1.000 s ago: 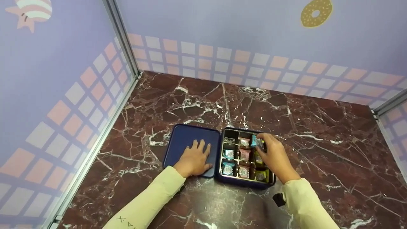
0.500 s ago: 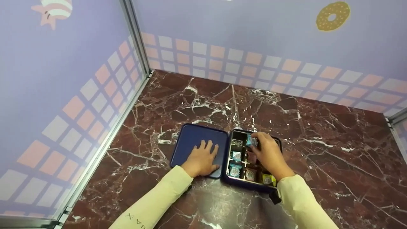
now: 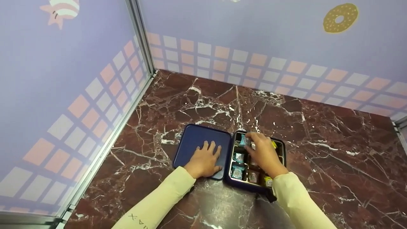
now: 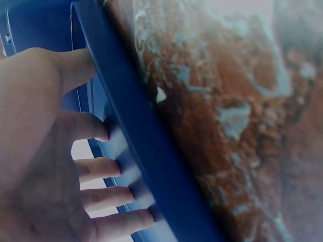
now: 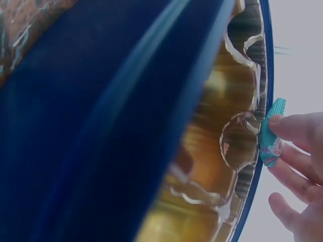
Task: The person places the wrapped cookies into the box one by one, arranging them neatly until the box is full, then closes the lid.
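Note:
A dark blue tin (image 3: 243,185) with a divided gold insert lies open, its lid (image 3: 190,140) flat to the left. My left hand (image 3: 203,161) rests on the lid with fingers spread; the left wrist view shows its fingertips touching the inner face. Over the tin's back-left compartment, my right hand (image 3: 265,156) pinches a teal-wrapped candy (image 5: 272,138) between thumb and fingers. Two teal candies, one in the middle (image 3: 239,157) and one in front (image 3: 237,172), sit in the left column. A brownish-pink candy (image 3: 253,176) and a yellow one (image 3: 269,181) show in front. My right hand hides the tin's middle.
The tin stands on a dark red marbled tabletop (image 3: 203,108) with white veins. Lilac panels printed with pink and white squares close off the back (image 3: 241,28) and the left side (image 3: 79,79), joined by a metal corner post (image 3: 141,35).
My right hand has carried the teal candy leftward, from the back-right compartment to over the back-left one. My left hand stays on the lid. The head view has shifted slightly.

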`<state>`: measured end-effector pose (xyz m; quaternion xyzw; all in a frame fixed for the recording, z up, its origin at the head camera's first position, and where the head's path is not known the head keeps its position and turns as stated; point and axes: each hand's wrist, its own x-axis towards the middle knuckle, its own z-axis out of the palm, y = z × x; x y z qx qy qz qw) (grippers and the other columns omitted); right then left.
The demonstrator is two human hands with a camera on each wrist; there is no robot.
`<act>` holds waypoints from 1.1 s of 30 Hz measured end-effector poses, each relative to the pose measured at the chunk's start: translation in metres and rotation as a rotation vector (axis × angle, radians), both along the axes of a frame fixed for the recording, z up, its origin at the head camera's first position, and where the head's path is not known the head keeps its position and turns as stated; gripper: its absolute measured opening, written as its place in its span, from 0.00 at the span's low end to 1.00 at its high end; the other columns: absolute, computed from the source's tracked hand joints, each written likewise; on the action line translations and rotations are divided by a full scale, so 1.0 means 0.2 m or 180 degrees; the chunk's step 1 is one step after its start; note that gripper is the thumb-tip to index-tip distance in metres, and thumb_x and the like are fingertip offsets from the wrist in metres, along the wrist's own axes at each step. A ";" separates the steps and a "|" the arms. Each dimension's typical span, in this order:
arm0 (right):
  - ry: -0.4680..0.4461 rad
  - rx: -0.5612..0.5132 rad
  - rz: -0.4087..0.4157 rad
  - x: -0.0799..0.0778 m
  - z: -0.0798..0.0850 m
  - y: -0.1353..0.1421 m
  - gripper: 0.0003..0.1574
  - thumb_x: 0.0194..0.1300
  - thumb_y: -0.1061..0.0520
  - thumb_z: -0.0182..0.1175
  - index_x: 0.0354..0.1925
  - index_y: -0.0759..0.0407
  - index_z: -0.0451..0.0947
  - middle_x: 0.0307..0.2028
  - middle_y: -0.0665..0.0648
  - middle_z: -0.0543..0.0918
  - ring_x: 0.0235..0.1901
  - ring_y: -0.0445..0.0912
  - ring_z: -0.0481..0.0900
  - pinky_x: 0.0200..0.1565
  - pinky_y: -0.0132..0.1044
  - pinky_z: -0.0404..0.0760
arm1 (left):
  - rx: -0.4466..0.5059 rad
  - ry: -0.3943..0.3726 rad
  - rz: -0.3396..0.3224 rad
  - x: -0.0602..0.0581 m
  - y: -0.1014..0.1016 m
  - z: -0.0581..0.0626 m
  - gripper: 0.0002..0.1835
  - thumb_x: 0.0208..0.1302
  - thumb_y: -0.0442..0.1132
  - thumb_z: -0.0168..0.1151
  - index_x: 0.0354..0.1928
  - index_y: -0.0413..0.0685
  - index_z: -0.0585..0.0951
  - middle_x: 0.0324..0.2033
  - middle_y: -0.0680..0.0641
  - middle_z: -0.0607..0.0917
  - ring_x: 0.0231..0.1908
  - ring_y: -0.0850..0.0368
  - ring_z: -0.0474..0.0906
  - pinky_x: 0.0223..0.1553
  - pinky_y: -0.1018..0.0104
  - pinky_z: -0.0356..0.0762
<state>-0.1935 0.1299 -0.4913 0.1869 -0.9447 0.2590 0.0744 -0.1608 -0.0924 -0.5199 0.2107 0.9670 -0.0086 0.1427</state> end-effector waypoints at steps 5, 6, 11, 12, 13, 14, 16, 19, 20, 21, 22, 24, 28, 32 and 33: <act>0.0013 -0.0045 0.0044 -0.01 -0.02 -0.02 0.20 0.56 0.61 0.69 0.48 0.59 0.77 0.49 0.62 0.83 0.50 0.61 0.78 0.55 0.56 0.72 | -0.0043 -0.0014 -0.0001 0.00 0.00 0.00 0.42 0.67 0.66 0.49 0.76 0.53 0.55 0.74 0.41 0.56 0.73 0.38 0.54 0.65 0.43 0.65; 0.0037 -0.0046 0.0050 -0.01 -0.02 -0.02 0.21 0.56 0.61 0.69 0.48 0.60 0.77 0.49 0.62 0.83 0.50 0.61 0.78 0.55 0.56 0.72 | -0.0052 -0.0018 0.0000 0.00 0.00 0.00 0.42 0.67 0.66 0.49 0.76 0.53 0.55 0.74 0.41 0.56 0.73 0.38 0.54 0.65 0.43 0.65; 0.0109 0.0019 0.0017 -0.02 -0.04 -0.02 0.24 0.53 0.60 0.72 0.49 0.59 0.77 0.50 0.63 0.82 0.51 0.61 0.77 0.53 0.57 0.73 | -0.0086 -0.0080 0.0014 0.00 0.01 0.00 0.42 0.67 0.66 0.48 0.76 0.54 0.53 0.75 0.41 0.55 0.73 0.39 0.52 0.66 0.44 0.64; 0.0095 0.0030 0.0001 -0.02 -0.04 -0.02 0.25 0.53 0.60 0.72 0.49 0.59 0.77 0.51 0.63 0.81 0.51 0.61 0.77 0.53 0.57 0.73 | -0.0084 -0.0087 0.0017 -0.01 0.01 0.00 0.42 0.67 0.66 0.48 0.76 0.54 0.53 0.75 0.41 0.55 0.73 0.39 0.52 0.66 0.44 0.64; 0.0074 0.0037 -0.0011 -0.01 -0.04 -0.02 0.25 0.53 0.60 0.72 0.49 0.58 0.77 0.51 0.63 0.81 0.51 0.61 0.77 0.53 0.57 0.73 | -0.0088 -0.0091 0.0018 -0.01 0.01 0.00 0.42 0.67 0.66 0.48 0.76 0.54 0.53 0.75 0.41 0.55 0.73 0.39 0.52 0.66 0.44 0.64; 0.0053 0.0032 -0.0021 -0.01 -0.04 -0.01 0.25 0.53 0.60 0.72 0.49 0.58 0.77 0.52 0.63 0.81 0.51 0.61 0.77 0.54 0.58 0.73 | -0.0089 -0.0090 0.0019 -0.01 0.01 0.00 0.43 0.67 0.66 0.48 0.76 0.54 0.53 0.75 0.41 0.55 0.73 0.39 0.52 0.66 0.44 0.64; 0.0016 0.0029 -0.0041 -0.01 -0.03 -0.01 0.24 0.54 0.59 0.71 0.50 0.58 0.77 0.52 0.63 0.81 0.52 0.61 0.76 0.55 0.58 0.72 | -0.0088 -0.0102 0.0019 -0.01 0.01 0.00 0.43 0.67 0.66 0.48 0.76 0.54 0.53 0.75 0.41 0.54 0.73 0.39 0.52 0.67 0.43 0.63; 0.0002 0.0047 -0.0068 -0.01 -0.03 0.01 0.23 0.55 0.58 0.71 0.50 0.58 0.77 0.52 0.63 0.81 0.53 0.61 0.76 0.57 0.58 0.71 | -0.0083 -0.0110 0.0023 -0.01 0.01 0.00 0.43 0.67 0.66 0.47 0.77 0.54 0.52 0.75 0.41 0.54 0.74 0.38 0.51 0.67 0.43 0.63; 0.0018 0.0052 -0.0077 0.00 -0.03 0.01 0.23 0.55 0.58 0.71 0.50 0.58 0.77 0.52 0.63 0.81 0.53 0.61 0.76 0.57 0.59 0.71 | -0.0077 -0.0109 0.0021 -0.01 0.00 0.00 0.43 0.67 0.66 0.47 0.77 0.54 0.52 0.75 0.41 0.54 0.74 0.38 0.51 0.67 0.43 0.63; 0.0031 0.0056 -0.0093 0.00 -0.03 0.02 0.23 0.55 0.58 0.70 0.49 0.58 0.77 0.51 0.63 0.81 0.53 0.61 0.76 0.57 0.59 0.70 | -0.0070 -0.0104 0.0018 -0.01 0.00 -0.01 0.43 0.67 0.66 0.47 0.77 0.54 0.52 0.75 0.41 0.53 0.74 0.38 0.51 0.67 0.43 0.63; 0.0037 0.0059 -0.0105 0.01 -0.02 0.03 0.23 0.55 0.58 0.70 0.49 0.59 0.78 0.51 0.64 0.81 0.53 0.61 0.76 0.58 0.59 0.70 | -0.0059 -0.0094 0.0015 -0.01 0.00 -0.01 0.43 0.67 0.66 0.47 0.77 0.54 0.52 0.75 0.41 0.54 0.74 0.38 0.51 0.67 0.44 0.63; 0.0043 0.0066 -0.0117 0.02 -0.02 0.04 0.22 0.56 0.58 0.70 0.49 0.59 0.78 0.51 0.65 0.81 0.53 0.61 0.76 0.59 0.59 0.69 | -0.0036 -0.0079 0.0009 0.00 -0.01 -0.02 0.43 0.67 0.67 0.47 0.76 0.54 0.52 0.75 0.41 0.54 0.74 0.38 0.52 0.66 0.44 0.63; -0.0003 0.0082 -0.0187 0.05 -0.01 0.11 0.20 0.58 0.56 0.69 0.49 0.60 0.79 0.52 0.65 0.80 0.55 0.62 0.75 0.62 0.59 0.66 | 0.0106 0.0004 0.0000 0.01 -0.02 -0.04 0.41 0.67 0.67 0.47 0.76 0.55 0.54 0.75 0.41 0.54 0.73 0.38 0.52 0.66 0.44 0.65; -0.0035 0.0035 -0.0316 0.09 -0.01 0.18 0.19 0.60 0.55 0.67 0.48 0.60 0.78 0.53 0.64 0.80 0.56 0.60 0.73 0.60 0.58 0.65 | 0.0350 0.0168 0.0001 0.04 -0.05 -0.05 0.41 0.67 0.65 0.48 0.76 0.54 0.55 0.75 0.40 0.54 0.73 0.37 0.52 0.67 0.44 0.62; -0.0038 0.0011 -0.0356 0.09 -0.01 0.21 0.18 0.60 0.55 0.67 0.48 0.60 0.78 0.53 0.63 0.80 0.56 0.59 0.73 0.60 0.58 0.65 | 0.0402 0.0193 -0.0015 0.05 -0.05 -0.06 0.41 0.67 0.66 0.48 0.76 0.54 0.55 0.75 0.39 0.54 0.74 0.37 0.51 0.68 0.43 0.60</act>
